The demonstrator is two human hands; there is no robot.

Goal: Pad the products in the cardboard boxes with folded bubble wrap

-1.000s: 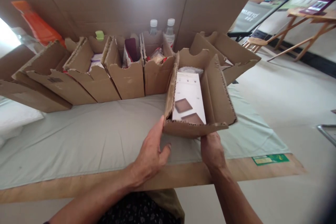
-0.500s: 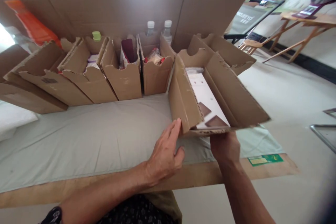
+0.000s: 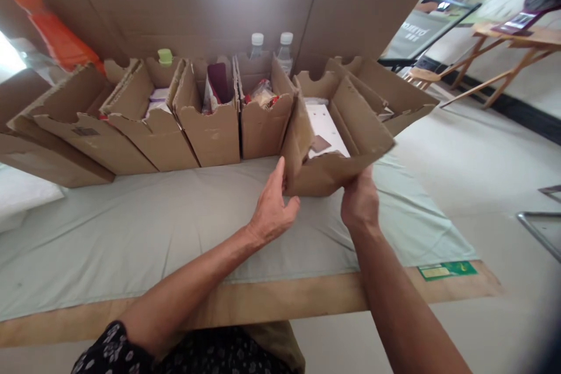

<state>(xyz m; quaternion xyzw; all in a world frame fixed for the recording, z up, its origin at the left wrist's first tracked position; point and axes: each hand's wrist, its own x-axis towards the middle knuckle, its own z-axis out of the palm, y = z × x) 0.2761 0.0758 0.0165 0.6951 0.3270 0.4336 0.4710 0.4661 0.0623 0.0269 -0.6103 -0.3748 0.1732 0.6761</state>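
Observation:
A cardboard file box (image 3: 324, 175) stands near the right end of the row, tilted a little and partly pulled forward of it. Inside lies a white package with brown squares (image 3: 326, 128). My left hand (image 3: 274, 204) rests against the box's left side near the front corner, fingers stretched out and thumb apart. At the box's lower right front corner, my right hand (image 3: 362, 198) grips it from below and the side; the box hides most of its fingers.
Several cardboard boxes (image 3: 210, 137) line the table to the left, some with packets inside. Another box (image 3: 407, 108) stands behind on the right. Two bottles with white caps (image 3: 286, 49) and an orange bottle (image 3: 61, 35) are behind the row. A pale green cloth (image 3: 175, 228) covers the table.
The box has moved away from me, back toward the row, and its front has turned more upright. Both hands have moved forward with it.

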